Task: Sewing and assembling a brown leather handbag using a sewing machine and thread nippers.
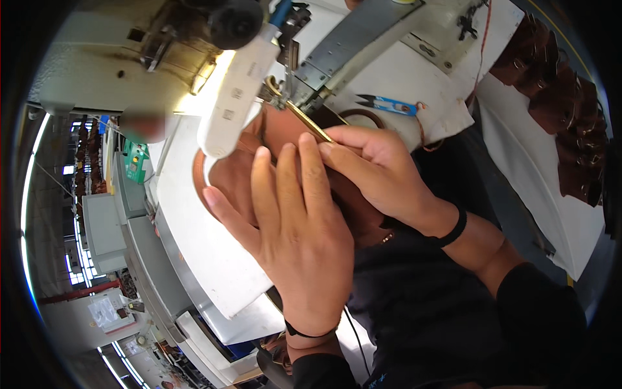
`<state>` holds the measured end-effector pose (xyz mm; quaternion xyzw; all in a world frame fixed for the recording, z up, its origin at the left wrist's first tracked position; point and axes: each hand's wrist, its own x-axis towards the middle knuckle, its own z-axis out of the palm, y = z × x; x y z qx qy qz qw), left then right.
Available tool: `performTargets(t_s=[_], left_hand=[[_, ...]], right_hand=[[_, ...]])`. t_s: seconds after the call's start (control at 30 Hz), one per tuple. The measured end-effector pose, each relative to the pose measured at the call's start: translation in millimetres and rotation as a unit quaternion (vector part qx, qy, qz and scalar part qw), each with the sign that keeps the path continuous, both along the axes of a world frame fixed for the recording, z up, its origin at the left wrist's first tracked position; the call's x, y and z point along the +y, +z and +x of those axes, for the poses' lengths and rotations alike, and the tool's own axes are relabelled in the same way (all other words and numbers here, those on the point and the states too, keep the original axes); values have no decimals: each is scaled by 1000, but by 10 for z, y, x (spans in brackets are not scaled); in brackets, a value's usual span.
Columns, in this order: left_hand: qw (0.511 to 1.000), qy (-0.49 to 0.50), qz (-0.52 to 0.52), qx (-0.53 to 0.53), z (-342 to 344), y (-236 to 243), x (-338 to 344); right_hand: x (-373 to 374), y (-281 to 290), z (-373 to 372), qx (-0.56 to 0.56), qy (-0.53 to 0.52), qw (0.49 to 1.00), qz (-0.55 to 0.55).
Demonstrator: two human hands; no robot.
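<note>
A brown leather piece [228, 181] lies on the white sewing machine bed, its far end at the needle and presser foot [277, 97]. Along its right edge runs a narrow gold-toned strip, which looks like zipper teeth [310, 122]. Flat on the leather rests my left hand [299, 243], fingers stretched and spread, pointing toward the needle. My right hand [389, 174] pinches the leather's edge between thumb and fingers, just right of my left fingertips and beside the gold strip. Part of the leather hangs under my hands toward my lap.
Blue thread snips [392, 105] lie on the white table right of the needle. A white lamp [236, 97] hangs over the work from the machine head [84, 71]. Several brown leather pieces [557, 97] sit on a white surface at right. A green box [135, 161] stands left.
</note>
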<state>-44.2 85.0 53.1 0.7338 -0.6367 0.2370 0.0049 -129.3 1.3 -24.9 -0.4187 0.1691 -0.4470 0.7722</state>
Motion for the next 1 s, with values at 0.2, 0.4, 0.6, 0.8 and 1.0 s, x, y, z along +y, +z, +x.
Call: performTargets(t_s=[0.2,0.4,0.6,0.8,1.0], left_hand=[[999,-38,-3,-39,231,82,91],[988,-146,-54,-14,206,-61,132],[950,-132,-149,240,-231,-597,377],[915,-117,-285,261,-196,-885,396],[908,-154,-327,211,-208,-796,403]], right_hand=[[-89,-31,-159,144,-18,974,-174],[-132,67,-643,266,74,947,-164],[-139,37,-667,268,112,948,-134],[41,131,-582,212,124,969,-23],[29,77,-649,154,150,976,33]])
